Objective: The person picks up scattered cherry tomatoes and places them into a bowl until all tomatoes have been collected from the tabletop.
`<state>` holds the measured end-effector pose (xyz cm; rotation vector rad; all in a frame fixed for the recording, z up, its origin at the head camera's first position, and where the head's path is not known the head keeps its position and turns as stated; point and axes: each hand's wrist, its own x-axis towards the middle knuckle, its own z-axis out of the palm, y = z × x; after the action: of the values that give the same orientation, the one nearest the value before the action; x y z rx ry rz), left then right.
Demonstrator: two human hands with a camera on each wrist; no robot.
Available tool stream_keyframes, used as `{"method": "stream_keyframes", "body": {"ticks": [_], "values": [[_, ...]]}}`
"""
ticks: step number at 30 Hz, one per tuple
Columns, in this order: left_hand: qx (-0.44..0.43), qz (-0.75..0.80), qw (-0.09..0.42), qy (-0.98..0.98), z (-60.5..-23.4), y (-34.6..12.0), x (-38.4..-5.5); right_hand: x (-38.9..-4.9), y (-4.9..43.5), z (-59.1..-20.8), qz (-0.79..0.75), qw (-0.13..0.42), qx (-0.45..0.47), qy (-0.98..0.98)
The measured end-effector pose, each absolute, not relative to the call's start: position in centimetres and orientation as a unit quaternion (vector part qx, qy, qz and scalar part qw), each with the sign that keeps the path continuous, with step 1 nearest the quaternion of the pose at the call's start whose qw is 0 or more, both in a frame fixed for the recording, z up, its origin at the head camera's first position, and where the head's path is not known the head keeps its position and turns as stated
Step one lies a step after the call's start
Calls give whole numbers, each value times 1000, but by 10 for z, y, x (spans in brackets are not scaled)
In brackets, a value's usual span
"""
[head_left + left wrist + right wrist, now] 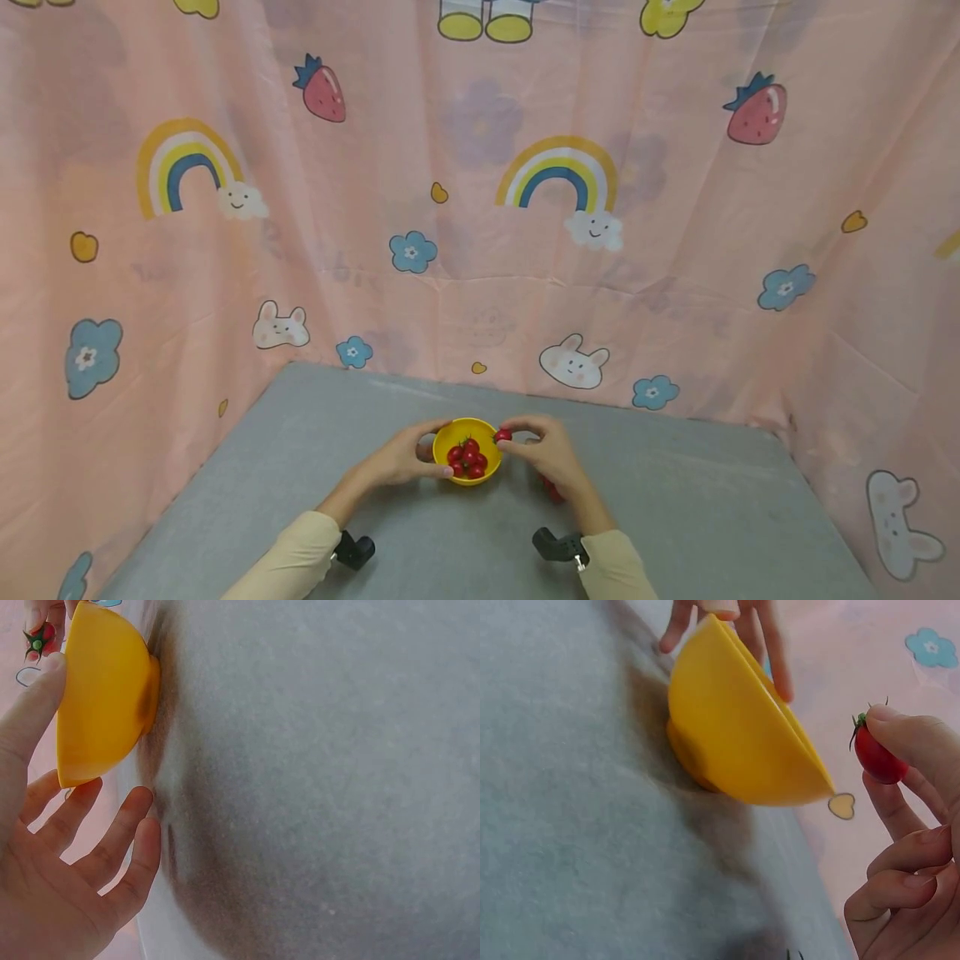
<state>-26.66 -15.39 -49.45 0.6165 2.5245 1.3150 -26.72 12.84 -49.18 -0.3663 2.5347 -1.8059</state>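
Observation:
A yellow bowl (463, 427) sits on the grey table with several cherry tomatoes (469, 458) inside. My left hand (401, 457) holds it by the left side, thumb at the near rim and fingers spread toward the far rim. Just off the right rim, my right hand (549, 450) pinches one cherry tomato (880, 756) between thumb and fingertips, its green stalk end showing. The right wrist view has this tomato raised beside the bowl's wall (727, 727). In the left wrist view the bowl's outside (105, 690) hides its contents.
More red tomatoes (552, 490) lie on the table, partly hidden beneath the right forearm. The grey tabletop (697, 500) stretches out to both sides. A pink printed curtain (480, 317) hangs along its back and sides. Black camera mounts (354, 550) are strapped at both wrists.

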Motion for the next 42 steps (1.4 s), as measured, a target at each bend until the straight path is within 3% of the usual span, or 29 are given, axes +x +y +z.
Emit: {"method": "stream_keyframes", "body": {"ticks": [20, 35, 42], "values": [[231, 445, 110, 858, -496, -155, -268, -266, 121, -498, -597, 30, -157, 786], [224, 448, 115, 858, -493, -155, -268, -245, 185, -504, -566, -12, -124, 815], [224, 448, 110, 858, -494, -155, -268, -230, 205, -504, -539, 2, -78, 839]]}}
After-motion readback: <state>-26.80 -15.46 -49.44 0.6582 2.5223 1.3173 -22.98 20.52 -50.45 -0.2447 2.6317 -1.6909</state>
